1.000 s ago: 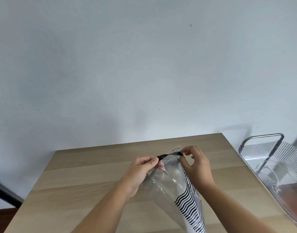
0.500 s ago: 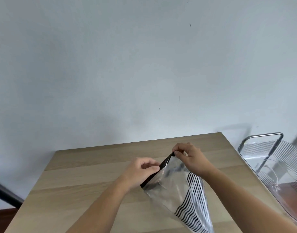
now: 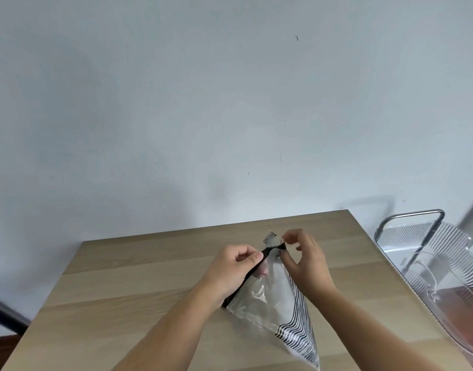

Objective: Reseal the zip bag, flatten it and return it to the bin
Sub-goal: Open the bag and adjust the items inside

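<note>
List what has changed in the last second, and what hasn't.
The right hand first slid left along the zip bag's black strip, then moved back to its far end. The left hand kept pinching the strip. The bag stayed on the table; the bin did not move.

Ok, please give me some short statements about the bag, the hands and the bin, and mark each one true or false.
1. Both hands pinch the black zip strip of the zip bag. True: left hand, right hand.
2. The bag lies in the bin. False: it is over the wooden table.
3. The clear bin stands to the right of the table. True.
4. The bag has red dots. False: black stripes.
</note>
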Action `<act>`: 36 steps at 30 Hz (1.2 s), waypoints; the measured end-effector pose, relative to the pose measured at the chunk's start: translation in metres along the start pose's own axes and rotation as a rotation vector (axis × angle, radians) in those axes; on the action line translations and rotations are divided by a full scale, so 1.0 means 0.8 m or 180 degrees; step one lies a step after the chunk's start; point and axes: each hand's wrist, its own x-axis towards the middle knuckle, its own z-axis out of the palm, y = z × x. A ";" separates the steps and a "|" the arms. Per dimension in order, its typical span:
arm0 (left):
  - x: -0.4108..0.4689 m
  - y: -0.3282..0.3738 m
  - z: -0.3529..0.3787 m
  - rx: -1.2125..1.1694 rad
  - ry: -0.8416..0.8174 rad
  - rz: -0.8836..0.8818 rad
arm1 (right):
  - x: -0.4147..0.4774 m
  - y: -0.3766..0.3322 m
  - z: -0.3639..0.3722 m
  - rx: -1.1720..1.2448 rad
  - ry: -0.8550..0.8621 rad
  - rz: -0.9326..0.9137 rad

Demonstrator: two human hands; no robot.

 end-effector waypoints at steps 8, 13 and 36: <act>0.006 -0.011 -0.023 0.0288 0.0122 -0.0137 | 0.009 0.000 -0.004 0.0310 0.0193 -0.0036; 0.011 -0.030 -0.027 0.0572 0.0123 -0.0166 | 0.017 0.000 -0.003 0.0123 0.0068 -0.0397; 0.006 -0.010 0.020 0.0667 0.0153 0.0335 | 0.001 0.001 -0.005 -0.0012 -0.0870 -0.0087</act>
